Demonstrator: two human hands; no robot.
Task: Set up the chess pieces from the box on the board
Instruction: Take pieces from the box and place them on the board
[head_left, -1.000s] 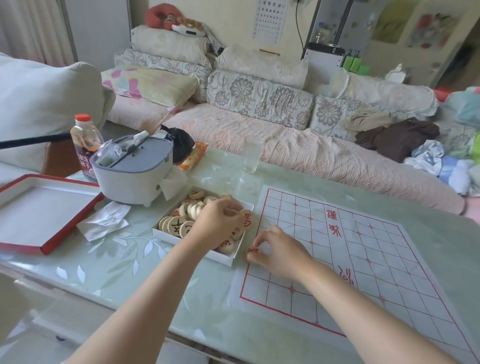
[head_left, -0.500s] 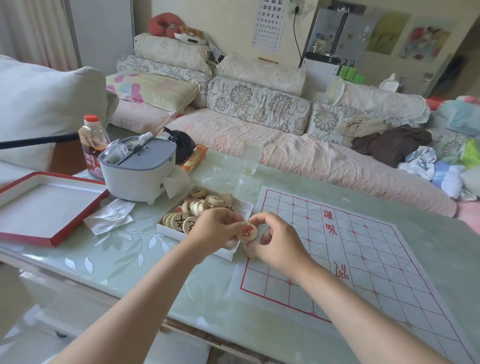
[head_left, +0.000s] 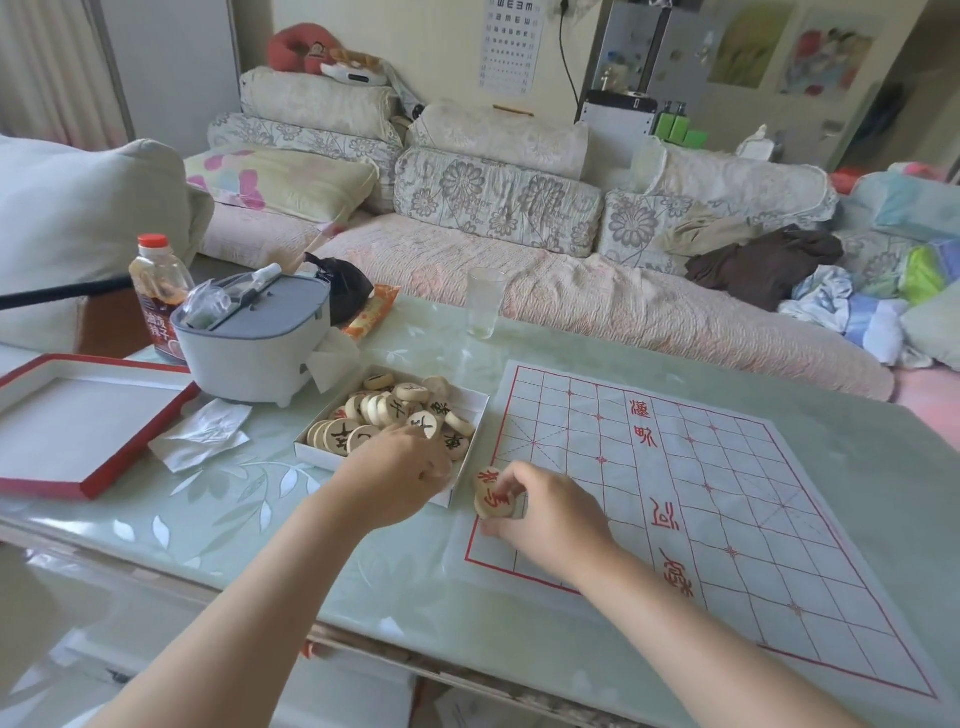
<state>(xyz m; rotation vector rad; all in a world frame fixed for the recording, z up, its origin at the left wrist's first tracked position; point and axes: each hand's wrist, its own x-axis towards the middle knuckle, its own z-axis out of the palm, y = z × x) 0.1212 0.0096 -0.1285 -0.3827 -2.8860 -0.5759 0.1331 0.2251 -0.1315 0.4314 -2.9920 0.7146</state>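
I count one white paper board with a red grid (head_left: 727, 519), one shallow white cardboard box (head_left: 317, 460), and two round wooden pieces with red characters (head_left: 493, 504) at the board's edge. The pale wooden discs (head_left: 410, 392) heaped in the box are too many to count. There is also one clear drinking glass (head_left: 484, 304) and one red-capped plastic bottle (head_left: 156, 275).

left grip (head_left: 400, 475) curled palm-down; right grip (head_left: 550, 512) pinching, both forearms extended.
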